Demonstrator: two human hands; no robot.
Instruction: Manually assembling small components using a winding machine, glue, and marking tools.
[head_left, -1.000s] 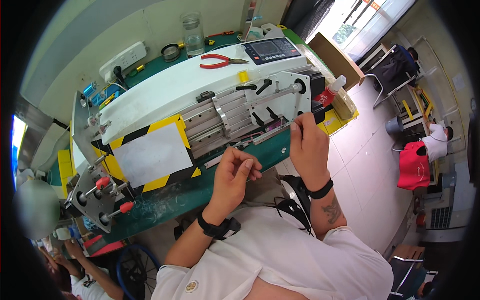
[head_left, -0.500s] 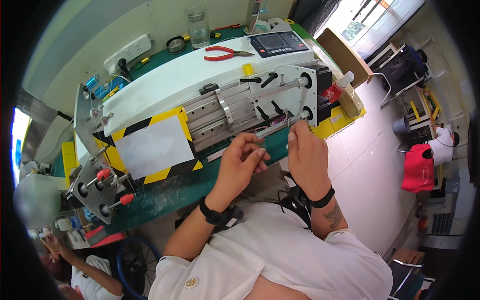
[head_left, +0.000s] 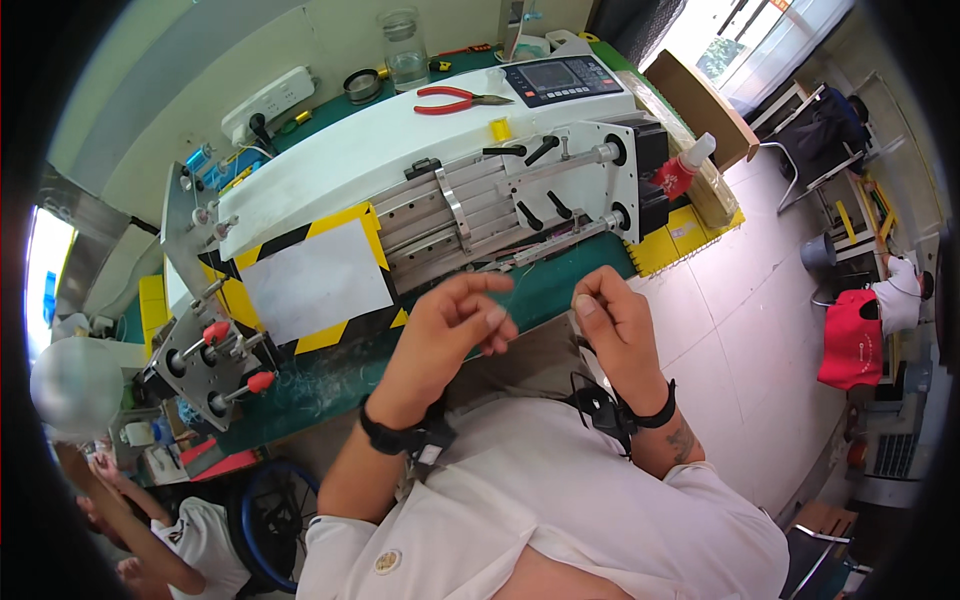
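Note:
My left hand (head_left: 447, 330) is raised over the front edge of the green bench, thumb against curled fingers. A faint, thin strand shows near its fingertips; whether it is held there is unclear. To its right, my right hand (head_left: 618, 332) is closed in a pinch, and anything between its fingers is too small to make out. Both hands are apart from the machine (head_left: 330, 165), a white-topped bench unit with metal rails. Just beyond them lies its lower metal rod (head_left: 566, 240) with a silver end fitting, beside black clamp levers (head_left: 530, 214).
Red-handled pliers (head_left: 452, 101) lie on the machine's white top near the control panel (head_left: 562, 80). A striped-edged white sheet (head_left: 318, 285) covers the left part. Red-tipped rods (head_left: 260, 382) jut out at left. A red bottle (head_left: 678, 172) stands right of the motors.
Both hands have drawn back from the rod toward my body. They are wider apart, the left having moved left. The rod's end fitting is now uncovered. The view has shifted slightly.

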